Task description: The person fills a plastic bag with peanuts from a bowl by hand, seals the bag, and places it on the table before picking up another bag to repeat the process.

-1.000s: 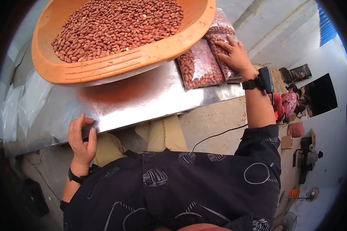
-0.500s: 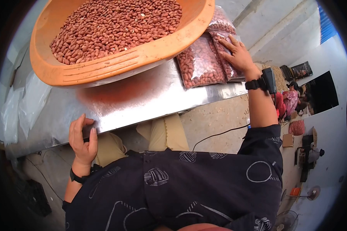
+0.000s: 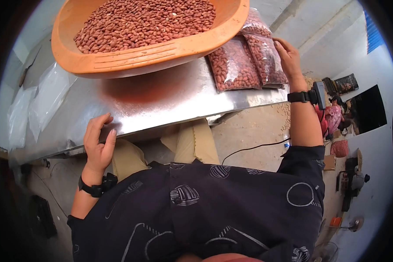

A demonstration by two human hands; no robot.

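My left hand [image 3: 99, 144] is at the near edge of the metal table [image 3: 153, 107], fingers loosely bent and thumb apart, holding nothing. My right hand [image 3: 288, 59] stands at the right side of a stack of clear plastic bags filled with red-skinned peanuts. Its visible fingers are stretched out along the upper bag [image 3: 266, 56]; the others are partly hidden. A second bag of peanuts [image 3: 233, 65] lies flat to the left, with another bag [image 3: 254, 24] farther back. An orange basin [image 3: 148, 59], heaped with loose peanuts [image 3: 148, 24], stands left of the bags.
Clear plastic sheets or bags [image 3: 50, 98] lie at the table's left end. A black cable [image 3: 253, 148] crosses the floor below. On the right are another person [image 3: 333, 115], a cardboard box [image 3: 329, 162] and a fan [image 3: 356, 224].
My right hand has slid from the top of the upper peanut bag to its right side. My left hand stays near the table edge. The whole view has shifted slightly.
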